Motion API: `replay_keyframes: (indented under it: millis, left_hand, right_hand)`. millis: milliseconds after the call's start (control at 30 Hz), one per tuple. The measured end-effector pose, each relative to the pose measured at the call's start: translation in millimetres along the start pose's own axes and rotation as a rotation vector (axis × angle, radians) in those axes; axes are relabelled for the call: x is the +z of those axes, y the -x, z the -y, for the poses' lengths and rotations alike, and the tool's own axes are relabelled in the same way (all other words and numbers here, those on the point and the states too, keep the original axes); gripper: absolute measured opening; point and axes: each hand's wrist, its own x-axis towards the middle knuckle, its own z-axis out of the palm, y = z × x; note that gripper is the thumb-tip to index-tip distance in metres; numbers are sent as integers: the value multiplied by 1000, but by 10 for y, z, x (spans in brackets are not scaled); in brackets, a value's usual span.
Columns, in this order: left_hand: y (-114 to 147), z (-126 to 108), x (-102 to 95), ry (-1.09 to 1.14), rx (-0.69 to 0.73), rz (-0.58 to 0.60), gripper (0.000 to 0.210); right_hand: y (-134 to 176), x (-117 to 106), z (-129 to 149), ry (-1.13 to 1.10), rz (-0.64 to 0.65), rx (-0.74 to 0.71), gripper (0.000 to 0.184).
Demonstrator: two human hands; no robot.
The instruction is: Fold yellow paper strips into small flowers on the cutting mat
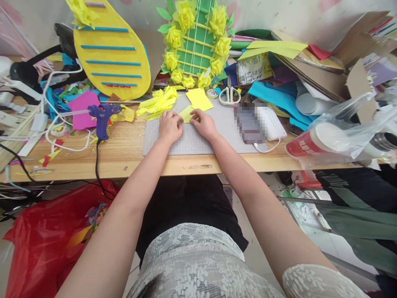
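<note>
A small piece of yellow paper (pixel 186 113) lies on the grey cutting mat (pixel 195 140) between my hands. My left hand (pixel 171 125) is closed at its left edge, with fingertips on the paper. At the right edge my right hand (pixel 203 123) pinches it between thumb and fingers. A stack of yellow paper squares (pixel 200 98) sits just beyond my right hand. Behind my left hand is a heap of folded yellow paper strips (pixel 159 101). White-handled scissors (pixel 230 96) rest at the mat's far edge.
A purple hot glue gun (pixel 104 118) stands left, its cord hanging over the table edge. A yellow cardboard shape (pixel 113 54) and a green panel with yellow paper flowers (pixel 196 45) lean behind. A phone (pixel 249 124), white power bank (pixel 269 122) and bagged red cup (pixel 305 142) are right.
</note>
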Motion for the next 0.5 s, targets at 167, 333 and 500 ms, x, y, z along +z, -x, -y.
replay_keyframes:
  millis: [167, 333, 500]
  left_hand:
    - [-5, 4, 15, 24, -9, -17, 19]
    - [-6, -20, -4, 8, -14, -6, 19]
    - [-4, -22, -10, 2, 3, -7, 19]
  right_hand:
    - [-29, 30, 30, 21, -26, 38, 29]
    - [-51, 64, 33, 45, -68, 52, 27]
    - [-61, 65, 69, 62, -76, 81, 27]
